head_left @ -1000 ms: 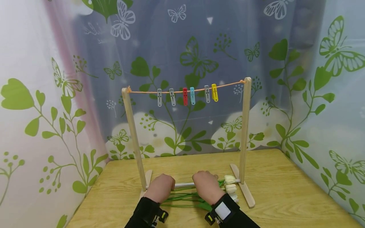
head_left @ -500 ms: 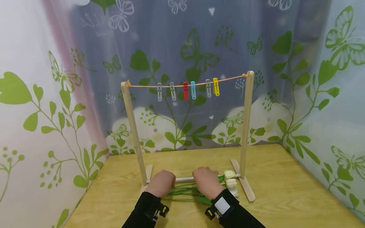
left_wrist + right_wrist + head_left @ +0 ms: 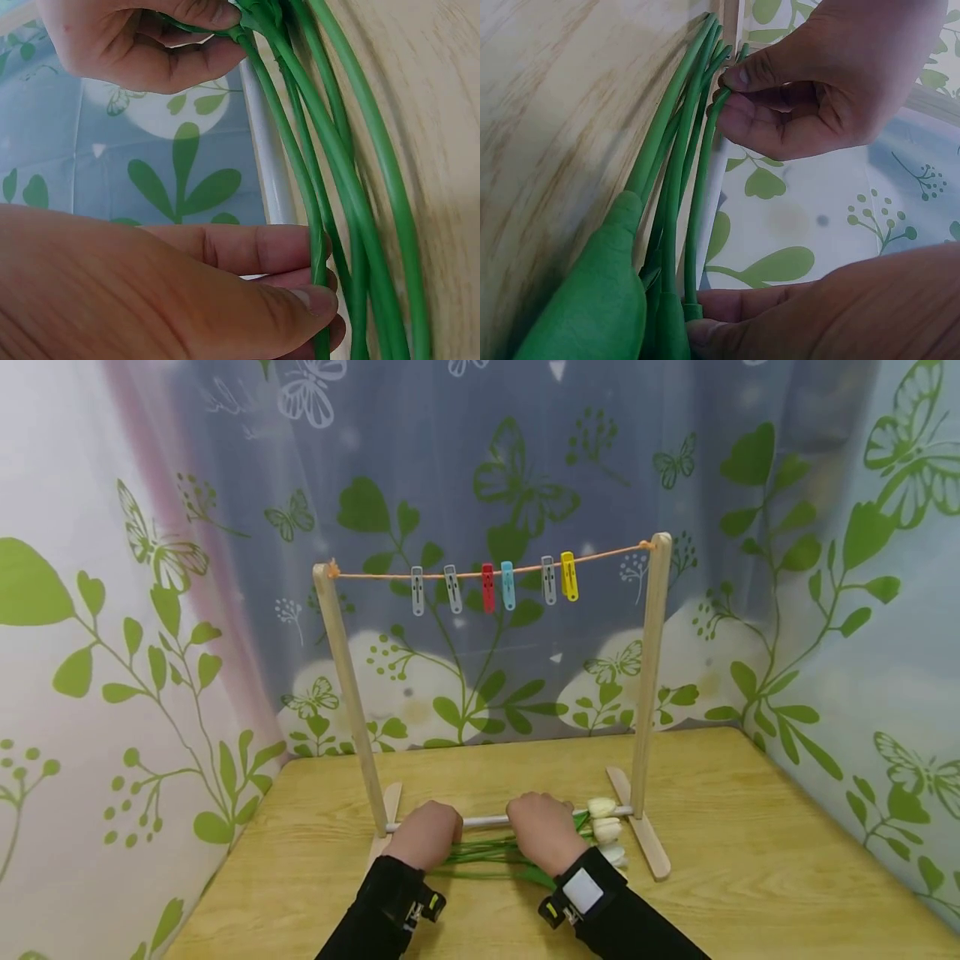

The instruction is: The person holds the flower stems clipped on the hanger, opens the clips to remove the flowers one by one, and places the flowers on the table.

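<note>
Several artificial tulips with white heads (image 3: 606, 830) and green stems (image 3: 480, 852) lie along the table, heads toward the right. My left hand (image 3: 427, 835) pinches one stem (image 3: 289, 150) between thumb and fingers toward its lower end. Closer to the flower heads, my right hand (image 3: 546, 832) pinches the same stem where it meets the leaves. In the right wrist view a broad green leaf (image 3: 592, 292) lies beside the other stems. The heads are out of both wrist views, and my hands cover parts of the stems in the head view.
Around the flowers stands a wooden rack with a left post (image 3: 348, 693), a right post (image 3: 649, 677) and a low white crossbar (image 3: 486, 821). An orange string (image 3: 382, 577) bears several clothespins, including a red one (image 3: 488, 588). A patterned curtain (image 3: 450, 693) backs the wooden table (image 3: 750, 860).
The head view has tilted, so the rack and table sit slightly higher in it. Both hands keep their grip on the stem, with hardly any movement against the rack.
</note>
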Demonstrator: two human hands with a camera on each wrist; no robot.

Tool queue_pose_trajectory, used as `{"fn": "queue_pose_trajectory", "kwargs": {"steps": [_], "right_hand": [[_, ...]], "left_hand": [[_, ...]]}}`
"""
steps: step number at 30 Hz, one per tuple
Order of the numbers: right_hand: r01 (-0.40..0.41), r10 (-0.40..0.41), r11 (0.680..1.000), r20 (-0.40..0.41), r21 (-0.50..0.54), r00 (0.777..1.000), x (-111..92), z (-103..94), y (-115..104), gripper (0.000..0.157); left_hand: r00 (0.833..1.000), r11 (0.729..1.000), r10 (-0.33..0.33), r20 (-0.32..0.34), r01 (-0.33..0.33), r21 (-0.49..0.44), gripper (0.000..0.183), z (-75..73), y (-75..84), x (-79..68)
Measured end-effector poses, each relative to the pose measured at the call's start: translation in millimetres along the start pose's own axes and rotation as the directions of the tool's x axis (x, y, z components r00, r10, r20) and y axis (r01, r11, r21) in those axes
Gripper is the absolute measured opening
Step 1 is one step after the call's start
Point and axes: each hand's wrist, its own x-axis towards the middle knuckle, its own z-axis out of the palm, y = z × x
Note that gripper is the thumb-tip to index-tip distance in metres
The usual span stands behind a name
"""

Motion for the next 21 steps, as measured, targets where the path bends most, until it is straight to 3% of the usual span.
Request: {"fn": "queue_pose_trajectory", "kwargs": {"steps": [8, 21], "right_hand": [[0.073, -0.073, 0.997, -0.010, -0.014, 0.997, -2, 0.2, 1, 0.033], [0.070, -0.070, 0.998, -0.014, 0.002, 0.997, -5, 0.7, -1, 0.034]], "left_hand": [[0.999, 0.999, 0.018, 0.042, -0.017, -0.037, 0.034, 4.8, -4.2, 0.9], [0.997, 0.999, 0.004, 0.076, -0.001, -0.039, 0.026, 10.9, -8.4, 2.2]]}}
